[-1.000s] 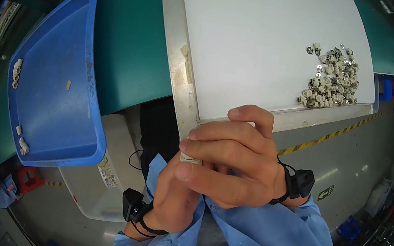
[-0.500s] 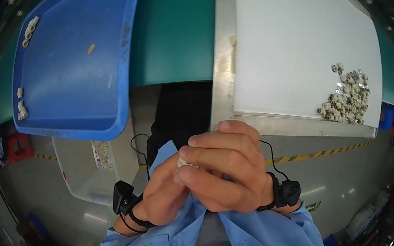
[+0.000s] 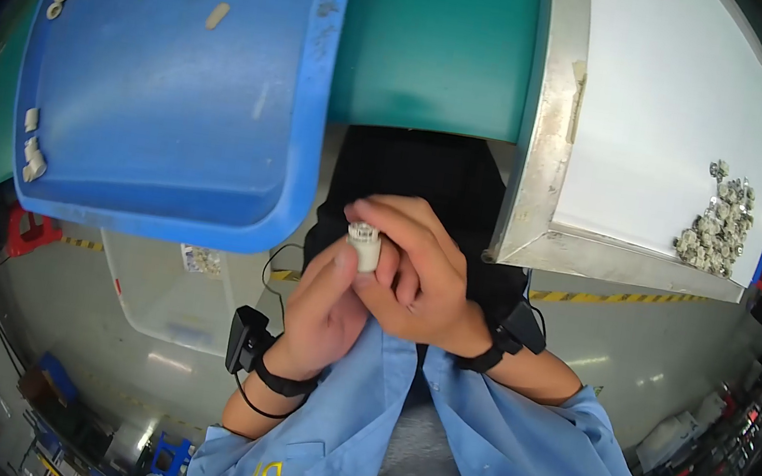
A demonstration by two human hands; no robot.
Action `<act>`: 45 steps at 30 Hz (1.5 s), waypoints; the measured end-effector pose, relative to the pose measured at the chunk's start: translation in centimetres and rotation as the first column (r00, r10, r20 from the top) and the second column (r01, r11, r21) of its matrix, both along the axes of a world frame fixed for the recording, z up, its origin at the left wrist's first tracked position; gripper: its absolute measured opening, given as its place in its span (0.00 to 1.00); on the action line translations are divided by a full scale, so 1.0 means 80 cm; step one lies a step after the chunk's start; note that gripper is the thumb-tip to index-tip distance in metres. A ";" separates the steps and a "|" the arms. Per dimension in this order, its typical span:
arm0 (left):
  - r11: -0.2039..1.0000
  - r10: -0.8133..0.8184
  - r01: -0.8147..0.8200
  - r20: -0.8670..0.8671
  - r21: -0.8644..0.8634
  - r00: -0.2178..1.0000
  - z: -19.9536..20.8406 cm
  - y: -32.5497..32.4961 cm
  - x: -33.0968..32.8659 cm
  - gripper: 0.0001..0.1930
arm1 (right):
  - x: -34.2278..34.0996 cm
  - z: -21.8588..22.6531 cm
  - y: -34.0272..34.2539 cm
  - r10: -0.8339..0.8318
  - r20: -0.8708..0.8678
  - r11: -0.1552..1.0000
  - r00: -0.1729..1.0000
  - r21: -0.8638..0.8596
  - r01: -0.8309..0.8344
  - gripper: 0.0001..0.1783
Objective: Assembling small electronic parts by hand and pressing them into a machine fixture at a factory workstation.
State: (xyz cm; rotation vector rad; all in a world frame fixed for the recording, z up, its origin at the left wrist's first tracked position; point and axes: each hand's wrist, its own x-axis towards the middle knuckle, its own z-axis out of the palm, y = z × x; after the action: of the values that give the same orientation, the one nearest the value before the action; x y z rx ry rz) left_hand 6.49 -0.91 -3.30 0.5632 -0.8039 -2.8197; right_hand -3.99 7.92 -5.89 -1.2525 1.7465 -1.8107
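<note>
Between my two hands, in front of my body, a small off-white cylindrical part (image 3: 366, 253) stands nearly upright, its ringed top end metallic. My left hand (image 3: 329, 305) is closed, with its thumb and fingers against the left side of the part. From the other side my right hand (image 3: 427, 274) curls its fingers around the part, the thumb low against it. The two hands touch each other, and some fingertips are hidden behind the part. Black straps with small black devices circle both wrists.
At the left, a blue tray (image 3: 308, 130) holds several off-white tubular pieces (image 3: 34, 158) along its edge and one piece (image 3: 217, 16) further in. A metal-edged white board (image 3: 649, 130) at the right bears a heap of small off-white and metallic parts (image 3: 718, 227). A translucent bin (image 3: 148, 303) stands below.
The view has shifted, so the trays appear further right. My right fingers have opened up from over the part, which now shows between both hands; before it was mostly covered.
</note>
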 end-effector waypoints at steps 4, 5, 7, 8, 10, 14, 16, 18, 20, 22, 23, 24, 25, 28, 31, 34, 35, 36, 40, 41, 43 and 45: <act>1.000 -0.004 0.006 0.079 -0.028 0.997 -0.022 -0.009 -0.028 0.19 | -0.010 -0.023 -0.005 -0.077 0.060 0.995 0.995 0.068 0.072 0.25; 1.000 -0.004 0.006 0.062 -0.022 0.998 -0.023 -0.010 -0.036 0.19 | -0.014 -0.025 -0.005 -0.087 0.040 0.993 0.995 0.088 0.083 0.25; 1.000 -0.003 0.004 0.029 -0.013 1.000 -0.024 -0.013 -0.051 0.19 | -0.024 -0.028 -0.008 -0.103 -0.001 0.987 0.995 0.124 0.103 0.24; 1.000 -0.009 0.009 0.034 -0.004 0.999 -0.024 -0.014 -0.057 0.19 | -0.029 -0.031 -0.011 -0.109 0.003 0.985 0.994 0.133 0.107 0.24; 1.000 0.014 -0.013 0.047 -0.019 0.999 -0.025 -0.015 -0.067 0.19 | -0.035 -0.037 -0.021 -0.163 -0.024 0.986 0.986 0.041 0.164 0.23; 0.997 0.021 -0.016 0.065 -0.078 0.998 -0.020 -0.019 -0.078 0.20 | -0.039 -0.043 -0.023 -0.217 -0.059 0.976 0.974 -0.005 0.217 0.23; 0.995 0.017 -0.010 0.072 -0.101 0.997 -0.020 -0.019 -0.082 0.20 | -0.040 -0.044 -0.022 -0.231 -0.070 0.973 0.970 -0.001 0.231 0.24; 0.993 0.020 -0.006 0.116 -0.119 0.993 -0.020 -0.018 -0.083 0.21 | -0.040 -0.041 -0.018 -0.236 -0.068 0.970 0.969 0.047 0.240 0.25; 0.992 0.020 -0.002 0.141 -0.126 0.990 -0.022 -0.017 -0.084 0.21 | -0.041 -0.038 -0.014 -0.240 -0.065 0.967 0.969 0.074 0.245 0.25; 0.993 0.021 -0.009 0.102 -0.114 0.995 -0.026 -0.015 -0.085 0.21 | -0.043 -0.031 -0.011 -0.237 -0.078 0.960 0.968 0.135 0.246 0.26; 0.994 0.021 -0.012 0.082 -0.107 0.996 -0.028 -0.014 -0.086 0.21 | -0.044 -0.030 -0.009 -0.236 -0.084 0.955 0.968 0.165 0.248 0.26; 0.994 0.019 -0.010 0.085 -0.106 0.996 -0.027 -0.013 -0.086 0.21 | -0.045 -0.031 -0.007 -0.238 -0.082 0.954 0.968 0.168 0.249 0.26; 0.996 0.031 -0.023 0.092 -0.092 0.995 -0.025 -0.011 -0.086 0.21 | -0.046 -0.032 -0.005 -0.225 -0.090 0.955 0.970 0.179 0.238 0.26; 0.997 0.056 -0.048 0.111 -0.066 0.992 -0.020 -0.007 -0.089 0.22 | -0.046 -0.034 -0.002 -0.198 -0.102 0.955 0.975 0.202 0.216 0.26; 0.997 0.066 -0.062 0.109 -0.035 0.992 -0.016 -0.005 -0.092 0.22 | -0.047 -0.029 -0.004 -0.249 -0.045 0.945 0.967 0.209 0.253 0.21; 0.993 0.112 -0.105 0.161 -0.052 0.980 -0.008 0.000 -0.094 0.22 | -0.048 -0.028 -0.008 -0.279 -0.044 0.939 0.959 0.199 0.282 0.19; 0.990 0.136 -0.126 0.186 -0.062 0.973 -0.006 0.002 -0.096 0.22 | -0.048 -0.027 -0.008 -0.293 -0.043 0.935 0.955 0.193 0.296 0.19; 0.990 0.134 -0.125 0.188 -0.061 0.973 -0.006 0.005 -0.097 0.22 | -0.049 -0.025 -0.006 -0.294 -0.042 0.935 0.955 0.195 0.297 0.19; 0.983 0.182 -0.176 0.174 -0.049 0.968 -0.003 0.010 -0.102 0.22 | -0.056 -0.014 0.002 -0.212 0.007 0.917 0.977 0.349 0.196 0.17; 0.980 0.198 -0.196 0.177 -0.031 0.964 -0.002 0.011 -0.101 0.22 | -0.057 -0.013 0.001 -0.199 0.026 0.919 0.980 0.351 0.177 0.17; 0.973 0.225 -0.230 0.180 0.010 0.958 -0.001 0.012 -0.102 0.22 | -0.059 -0.012 0.002 -0.179 0.060 0.922 0.982 0.360 0.146 0.17; 0.980 0.195 -0.197 0.178 -0.010 0.964 0.001 0.009 -0.101 0.21 | -0.059 -0.015 0.000 -0.168 0.064 0.939 0.984 0.313 0.140 0.19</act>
State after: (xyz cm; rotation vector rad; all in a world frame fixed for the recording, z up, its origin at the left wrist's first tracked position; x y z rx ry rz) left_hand -1.60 -0.20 -3.21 0.8567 -0.7216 -2.6199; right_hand -8.74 7.88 -7.13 -0.9196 2.0279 -1.5650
